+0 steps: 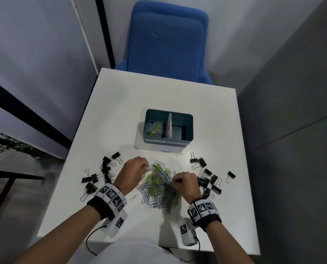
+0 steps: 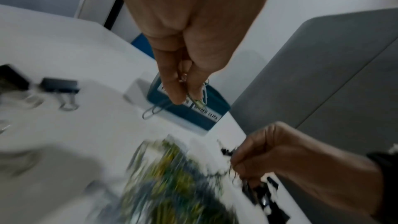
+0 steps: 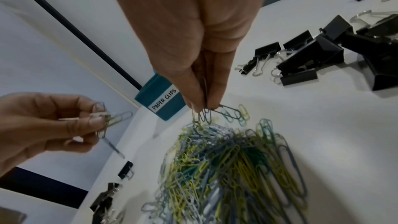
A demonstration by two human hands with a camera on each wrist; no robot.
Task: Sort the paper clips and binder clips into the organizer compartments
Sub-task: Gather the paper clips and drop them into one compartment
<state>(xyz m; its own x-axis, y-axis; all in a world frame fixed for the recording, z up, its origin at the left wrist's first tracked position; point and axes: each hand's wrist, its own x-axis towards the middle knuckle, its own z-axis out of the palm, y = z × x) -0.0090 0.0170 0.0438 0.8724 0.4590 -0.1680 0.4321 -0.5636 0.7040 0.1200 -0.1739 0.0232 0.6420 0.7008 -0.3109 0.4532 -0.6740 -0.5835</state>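
Yellow-blue paper clips [image 1: 159,185] heaped, each hand [image 1: 135,169] [image 1: 185,184] pinching a few, left-wrist view blurred below.

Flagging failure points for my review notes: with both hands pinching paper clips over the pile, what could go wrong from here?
1. The right hand pinches clips that look hooked into the paper clip pile; lifting may drag a chain that spills short of the organizer.
2. The left hand holds a loose bunch; one dangling clip could drop.

My white counter [image 1: 120,103] stands before a blue chair [image 1: 168,40]; pale walls left [image 1: 35,44], grey partition [image 1: 295,130] right.
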